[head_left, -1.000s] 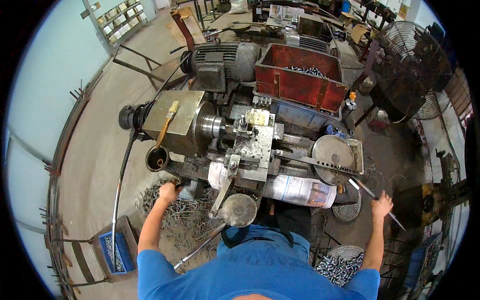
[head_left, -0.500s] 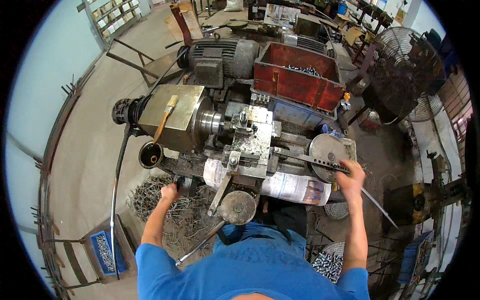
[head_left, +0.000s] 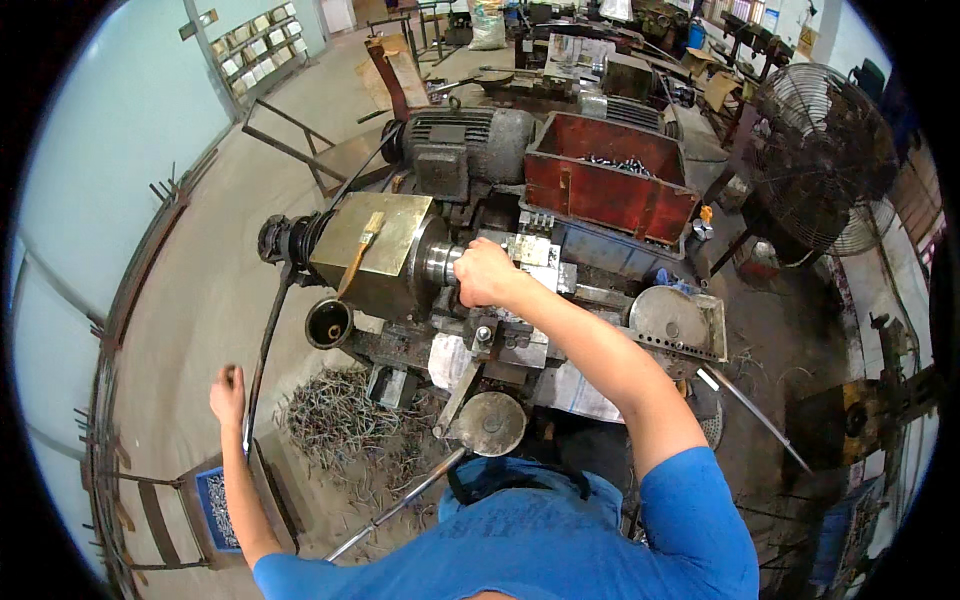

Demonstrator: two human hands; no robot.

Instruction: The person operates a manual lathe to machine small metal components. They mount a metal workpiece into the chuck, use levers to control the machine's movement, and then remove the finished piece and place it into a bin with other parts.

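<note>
My right hand (head_left: 483, 272) is closed at the shiny round spindle nose (head_left: 438, 265) of a small lathe. Whatever its fingers grip is hidden behind the hand. Over the metal cross slide (head_left: 535, 262) stretches my right forearm. Out to the left, my left hand (head_left: 228, 398) is raised with curled fingers, beside a long bar lever (head_left: 266, 365). A small dark spot shows at its fingertips, too small to name. A wooden-handled brush (head_left: 360, 252) lies on the headstock cover (head_left: 335, 235). Below it hangs a dark round cup (head_left: 329, 323).
Behind the lathe stand a grey motor (head_left: 465, 140) and a red bin (head_left: 610, 185) with small metal parts. Curly shavings (head_left: 335, 410) cover the floor at left, near a blue tray (head_left: 215, 510) of parts. A perforated bar (head_left: 670, 345) and large fan (head_left: 815, 160) are at right.
My right hand has left the perforated bar and moved left to the spindle nose. My left hand has moved from beside the lathe bed out to the left. The view has shifted slightly.
</note>
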